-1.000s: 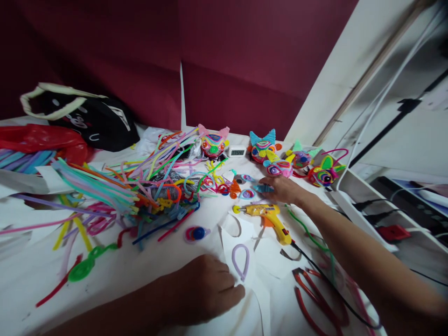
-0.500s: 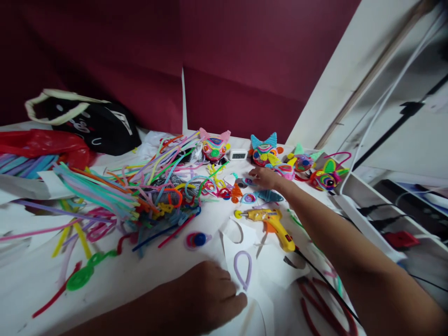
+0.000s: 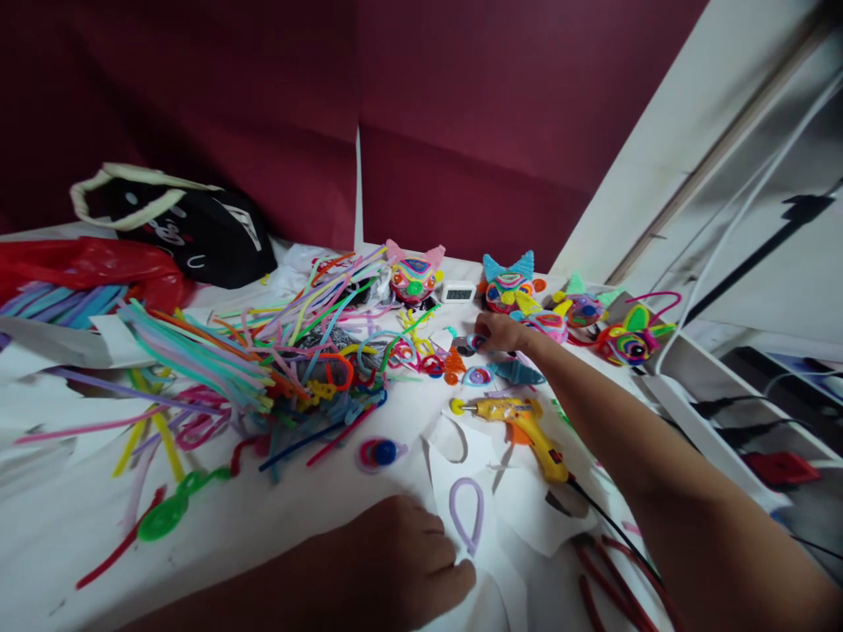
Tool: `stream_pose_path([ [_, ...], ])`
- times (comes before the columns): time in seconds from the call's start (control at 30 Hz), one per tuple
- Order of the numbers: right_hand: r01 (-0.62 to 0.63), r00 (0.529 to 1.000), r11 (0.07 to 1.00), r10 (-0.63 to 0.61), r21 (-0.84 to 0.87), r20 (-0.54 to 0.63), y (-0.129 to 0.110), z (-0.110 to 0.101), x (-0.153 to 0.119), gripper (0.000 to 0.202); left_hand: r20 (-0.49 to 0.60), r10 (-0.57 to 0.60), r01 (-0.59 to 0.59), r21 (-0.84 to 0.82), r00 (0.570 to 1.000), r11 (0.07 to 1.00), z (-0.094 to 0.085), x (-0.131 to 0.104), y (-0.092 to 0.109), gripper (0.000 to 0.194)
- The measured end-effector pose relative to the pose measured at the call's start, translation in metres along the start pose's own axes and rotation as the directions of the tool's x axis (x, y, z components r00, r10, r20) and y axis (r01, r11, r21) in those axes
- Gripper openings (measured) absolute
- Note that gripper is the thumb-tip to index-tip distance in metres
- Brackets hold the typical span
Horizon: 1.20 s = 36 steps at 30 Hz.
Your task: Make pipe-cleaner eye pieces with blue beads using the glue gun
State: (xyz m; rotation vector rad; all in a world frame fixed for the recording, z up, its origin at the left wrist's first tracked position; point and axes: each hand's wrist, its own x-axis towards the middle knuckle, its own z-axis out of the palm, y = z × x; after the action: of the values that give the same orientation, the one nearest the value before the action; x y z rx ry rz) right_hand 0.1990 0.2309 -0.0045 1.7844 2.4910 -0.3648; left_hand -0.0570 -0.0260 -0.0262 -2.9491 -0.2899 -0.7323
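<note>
My left hand (image 3: 418,557) is closed above the white paper in front, its fingertips at the narrow end of a lilac pipe-cleaner loop (image 3: 466,513). The loop is teardrop-shaped, and the grip itself is partly hidden. Stretched far forward, my right hand (image 3: 499,333) has its fingers bent down onto a small blue-and-purple coiled piece (image 3: 475,344). Just nearer lie a teardrop piece with a coil inside (image 3: 478,377), an orange coiled piece (image 3: 454,365) and a dark blue ridged piece (image 3: 520,374). A yellow glue gun (image 3: 527,421) rests below my right forearm.
Loose pipe cleaners (image 3: 204,360) heap up on the left. Decorated animal faces (image 3: 416,274) and a small digital clock (image 3: 458,292) stand along the back. A blue-centred coil (image 3: 382,452) lies mid-table. Red-handled pliers (image 3: 612,570) and a cable tray (image 3: 724,386) are at right.
The view has shifted slightly, so everything appears further right. My right fingers have come down closer over the small coiled piece. My left hand stays by the lilac loop.
</note>
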Motion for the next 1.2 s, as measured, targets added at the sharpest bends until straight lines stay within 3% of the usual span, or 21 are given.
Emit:
stream_pose_path([
  [0.23,0.039,0.996,0.926,-0.006,0.374,-0.088,0.005,-0.005,-0.014,0.029,-0.043,0.009,-0.010,-0.023,0.999,1.000,0.002,0.000,0.000,0.012],
  [0.4,0.116,0.989,0.754,-0.032,0.646,-0.141,-0.004,-0.012,-0.041,0.025,-0.058,0.030,-0.032,-0.025,0.998,0.999,0.003,-0.001,-0.001,0.011],
  [0.5,0.132,0.989,0.630,-0.033,0.765,-0.143,-0.015,-0.011,-0.060,0.039,-0.059,0.027,-0.028,-0.025,0.998,0.999,0.006,-0.003,-0.002,0.008],
  [0.6,0.118,0.992,0.524,-0.021,0.844,-0.125,-0.027,-0.010,-0.079,0.052,-0.045,0.023,-0.025,-0.043,0.999,0.999,0.008,-0.005,-0.002,0.008],
  [0.77,0.082,0.995,0.416,0.021,0.906,-0.099,-0.039,-0.013,-0.103,0.051,-0.055,0.032,-0.034,-0.032,0.998,0.999,0.008,-0.005,-0.004,0.008],
  [0.97,0.108,0.981,0.381,0.109,0.918,-0.160,-0.034,-0.017,-0.114,0.051,-0.040,0.035,-0.036,-0.037,0.999,0.999,0.005,-0.003,-0.005,0.008],
  [1.2,0.068,0.985,0.466,0.107,0.882,-0.132,-0.024,-0.006,-0.112,0.048,-0.070,0.034,-0.036,-0.041,0.997,0.998,0.005,-0.002,-0.004,0.010],
])
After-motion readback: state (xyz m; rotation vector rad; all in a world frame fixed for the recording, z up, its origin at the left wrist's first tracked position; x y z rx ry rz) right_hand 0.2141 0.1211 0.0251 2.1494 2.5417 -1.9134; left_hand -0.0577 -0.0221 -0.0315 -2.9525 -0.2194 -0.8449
